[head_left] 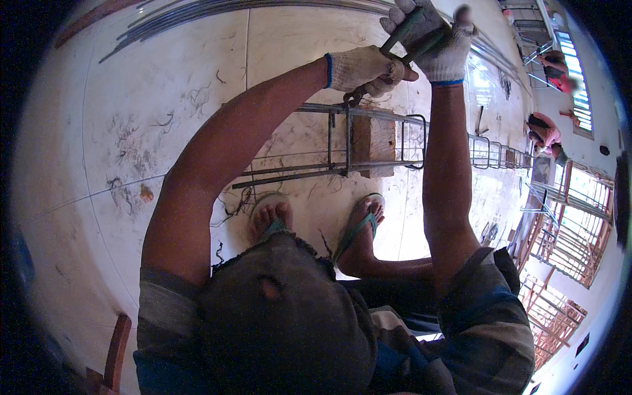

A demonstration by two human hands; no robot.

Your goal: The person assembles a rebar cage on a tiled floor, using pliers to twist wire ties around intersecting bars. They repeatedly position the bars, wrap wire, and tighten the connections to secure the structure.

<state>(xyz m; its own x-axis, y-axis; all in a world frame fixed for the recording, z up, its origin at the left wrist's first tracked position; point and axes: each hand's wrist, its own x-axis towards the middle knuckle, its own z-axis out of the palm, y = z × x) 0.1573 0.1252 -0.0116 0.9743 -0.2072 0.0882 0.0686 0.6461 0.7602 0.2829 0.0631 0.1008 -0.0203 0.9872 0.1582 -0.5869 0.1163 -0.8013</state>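
Both hands wore knitted work gloves and met at the far edge of the view, above a long cage of steel bars (pixel 368 141) that lay across the tiled floor (pixel 164 99). The right hand (pixel 442 41) was closed around the green handles of a pair of pincers (pixel 401 41); the left hand (pixel 365 68) was closed just beside it, low on the tool near its head, where the jaws seemed to bite at a wire tie on the top bar, though the glove hid the tip.

The cage looked stiff and heavy, made of long rods held in square hoops, so it would not flex under the pull of the tool. The thin tie wire looked soft and easy to twist, but its cut ends would be sharp. The bare top bar between 2 hoops looked the soundest place to take hold.

A wooden block (pixel 372 141) propped the cage up in the middle. The person's 2 feet in green flip-flops (pixel 359 227) stood near it. Scraps of wire (pixel 125 191) littered the floor to the left. More long rods (pixel 217 12) lay at the far side. On the right, finished cages (pixel 559 237) were stacked, and another person (pixel 544 135) crouched farther off.
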